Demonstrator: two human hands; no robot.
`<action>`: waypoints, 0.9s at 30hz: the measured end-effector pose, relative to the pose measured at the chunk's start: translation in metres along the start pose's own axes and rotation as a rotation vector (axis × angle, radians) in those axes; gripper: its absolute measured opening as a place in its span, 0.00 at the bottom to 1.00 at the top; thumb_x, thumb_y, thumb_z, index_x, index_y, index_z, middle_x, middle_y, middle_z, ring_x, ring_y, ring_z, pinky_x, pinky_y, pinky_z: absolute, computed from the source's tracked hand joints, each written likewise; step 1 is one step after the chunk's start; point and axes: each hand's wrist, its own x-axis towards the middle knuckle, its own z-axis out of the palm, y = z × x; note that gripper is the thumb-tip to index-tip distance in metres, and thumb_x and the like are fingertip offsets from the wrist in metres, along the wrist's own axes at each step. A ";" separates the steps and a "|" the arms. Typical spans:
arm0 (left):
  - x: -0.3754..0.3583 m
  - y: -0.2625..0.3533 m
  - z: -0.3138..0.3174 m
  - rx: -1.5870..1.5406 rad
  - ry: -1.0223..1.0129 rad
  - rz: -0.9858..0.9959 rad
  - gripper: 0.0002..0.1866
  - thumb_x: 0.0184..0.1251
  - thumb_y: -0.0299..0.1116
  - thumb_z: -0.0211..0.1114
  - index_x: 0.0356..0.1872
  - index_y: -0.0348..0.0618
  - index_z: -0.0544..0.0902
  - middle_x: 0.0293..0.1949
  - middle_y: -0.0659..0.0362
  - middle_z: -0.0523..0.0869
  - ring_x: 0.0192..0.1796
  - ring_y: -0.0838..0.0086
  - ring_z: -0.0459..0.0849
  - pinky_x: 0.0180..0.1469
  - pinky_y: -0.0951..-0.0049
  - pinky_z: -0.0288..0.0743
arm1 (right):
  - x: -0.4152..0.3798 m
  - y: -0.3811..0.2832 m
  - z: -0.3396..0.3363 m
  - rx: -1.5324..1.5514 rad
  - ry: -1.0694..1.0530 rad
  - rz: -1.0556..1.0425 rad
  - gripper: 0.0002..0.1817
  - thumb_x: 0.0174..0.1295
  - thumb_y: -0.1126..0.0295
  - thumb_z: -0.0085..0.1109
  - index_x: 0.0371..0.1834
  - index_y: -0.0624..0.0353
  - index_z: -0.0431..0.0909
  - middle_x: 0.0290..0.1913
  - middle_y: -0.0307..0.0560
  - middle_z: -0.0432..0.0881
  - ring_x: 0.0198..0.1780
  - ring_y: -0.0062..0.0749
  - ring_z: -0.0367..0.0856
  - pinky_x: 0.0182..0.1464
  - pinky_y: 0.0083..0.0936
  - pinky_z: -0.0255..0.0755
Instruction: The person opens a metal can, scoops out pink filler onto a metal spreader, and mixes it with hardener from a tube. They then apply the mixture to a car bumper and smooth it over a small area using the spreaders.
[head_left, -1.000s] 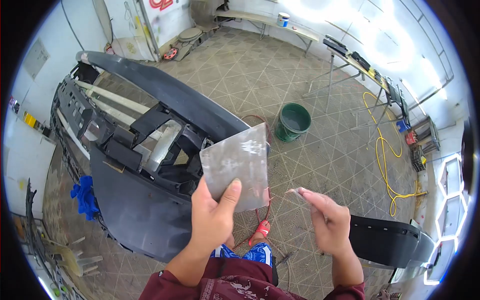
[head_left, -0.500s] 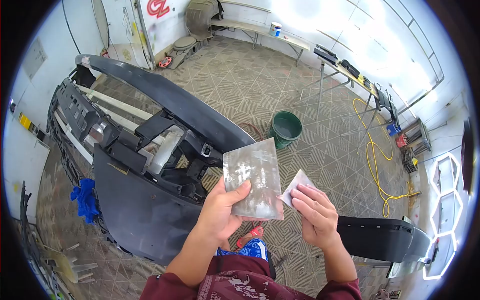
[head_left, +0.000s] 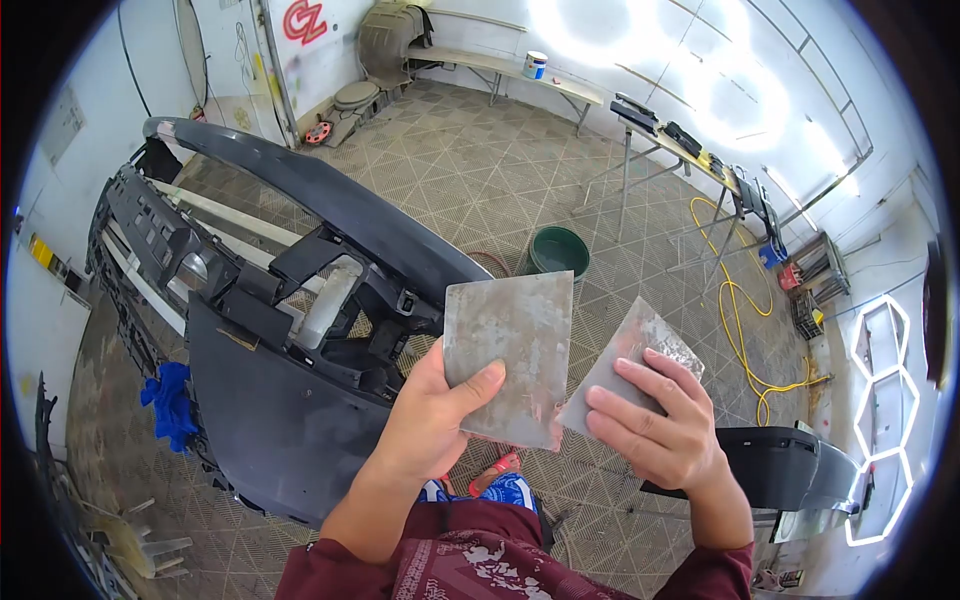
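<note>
My left hand is closed on a flat grey plate, its thumb lying across the worn, smeared face. Some pinkish residue marks the plate's lower right corner. To the right, my right hand grips a second thin grey plate, held tilted with the fingers over its face. The left corner of this second plate is close to the first plate's lower right edge; whether they touch, I cannot tell. Left of my hands lies a large dark bumper.
A green bucket stands on the floor beyond the plates. Another dark panel is at the right. A yellow hose runs along the floor. Benches line the far wall, and a blue cloth hangs at the left.
My right hand has moved slightly right and turned, showing more of its plate. The plate in my left hand is tilted differently and no longer glares. The view has shifted a little.
</note>
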 end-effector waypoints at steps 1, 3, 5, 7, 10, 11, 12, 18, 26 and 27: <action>-0.001 0.000 0.001 0.003 0.000 -0.010 0.24 0.76 0.23 0.63 0.69 0.36 0.69 0.61 0.53 0.83 0.61 0.68 0.84 0.63 0.60 0.81 | 0.002 -0.002 -0.006 -0.001 -0.002 -0.002 0.16 0.54 0.67 0.68 0.47 0.51 0.89 0.55 0.38 0.89 0.58 0.46 0.86 0.63 0.49 0.77; -0.002 -0.003 -0.003 0.006 0.011 0.011 0.24 0.76 0.23 0.63 0.69 0.36 0.69 0.61 0.53 0.83 0.61 0.67 0.84 0.63 0.60 0.81 | 0.005 -0.007 -0.013 -0.117 -0.170 -0.071 0.17 0.54 0.65 0.68 0.48 0.50 0.89 0.58 0.35 0.87 0.60 0.44 0.84 0.65 0.49 0.76; -0.007 0.000 -0.007 0.019 0.023 0.030 0.24 0.76 0.23 0.63 0.69 0.36 0.69 0.61 0.53 0.83 0.61 0.67 0.84 0.63 0.59 0.81 | -0.005 0.001 -0.019 -0.146 -0.208 -0.071 0.18 0.53 0.66 0.68 0.49 0.50 0.88 0.58 0.35 0.87 0.60 0.44 0.84 0.65 0.48 0.76; -0.015 0.009 -0.015 -0.003 0.054 0.081 0.25 0.75 0.23 0.64 0.69 0.35 0.68 0.61 0.52 0.83 0.61 0.65 0.84 0.63 0.58 0.81 | -0.016 0.008 -0.021 -0.179 -0.250 -0.068 0.18 0.53 0.66 0.67 0.50 0.50 0.88 0.59 0.35 0.87 0.60 0.43 0.84 0.66 0.47 0.75; -0.021 0.013 -0.025 -0.022 0.094 0.111 0.27 0.74 0.23 0.65 0.70 0.36 0.67 0.61 0.51 0.82 0.61 0.64 0.84 0.63 0.57 0.81 | -0.052 0.018 0.012 0.889 0.010 0.939 0.20 0.61 0.80 0.65 0.58 0.61 0.83 0.57 0.45 0.87 0.59 0.40 0.85 0.63 0.41 0.78; -0.023 0.012 -0.029 -0.016 0.119 0.110 0.28 0.73 0.24 0.65 0.71 0.37 0.66 0.61 0.51 0.82 0.61 0.64 0.84 0.62 0.57 0.81 | -0.070 0.016 0.036 1.382 0.243 1.134 0.21 0.65 0.82 0.60 0.63 0.68 0.78 0.56 0.51 0.86 0.58 0.37 0.85 0.61 0.37 0.79; -0.025 0.011 -0.032 -0.012 0.110 0.104 0.28 0.73 0.24 0.65 0.71 0.37 0.66 0.61 0.51 0.82 0.61 0.64 0.84 0.62 0.57 0.81 | -0.069 0.011 0.041 1.377 0.255 1.138 0.21 0.65 0.82 0.60 0.63 0.68 0.78 0.56 0.51 0.86 0.58 0.37 0.85 0.61 0.37 0.79; -0.040 0.008 -0.055 0.050 0.357 0.178 0.29 0.73 0.25 0.67 0.71 0.38 0.66 0.60 0.52 0.82 0.60 0.61 0.85 0.58 0.53 0.83 | -0.064 -0.007 0.092 1.949 0.400 1.250 0.27 0.60 0.82 0.63 0.66 0.69 0.75 0.55 0.51 0.87 0.57 0.38 0.86 0.62 0.37 0.79; -0.050 -0.002 -0.133 0.226 0.643 0.475 0.29 0.75 0.27 0.62 0.74 0.48 0.66 0.62 0.55 0.82 0.59 0.59 0.86 0.55 0.52 0.85 | -0.084 -0.009 0.255 1.199 0.393 1.367 0.24 0.65 0.81 0.53 0.66 0.66 0.78 0.54 0.49 0.88 0.57 0.29 0.83 0.61 0.25 0.74; -0.051 -0.004 -0.140 0.223 0.661 0.514 0.30 0.76 0.28 0.62 0.76 0.49 0.64 0.64 0.55 0.81 0.59 0.56 0.85 0.55 0.49 0.85 | -0.091 -0.009 0.282 1.173 0.413 1.352 0.23 0.66 0.80 0.53 0.65 0.66 0.79 0.54 0.55 0.88 0.58 0.32 0.84 0.63 0.26 0.73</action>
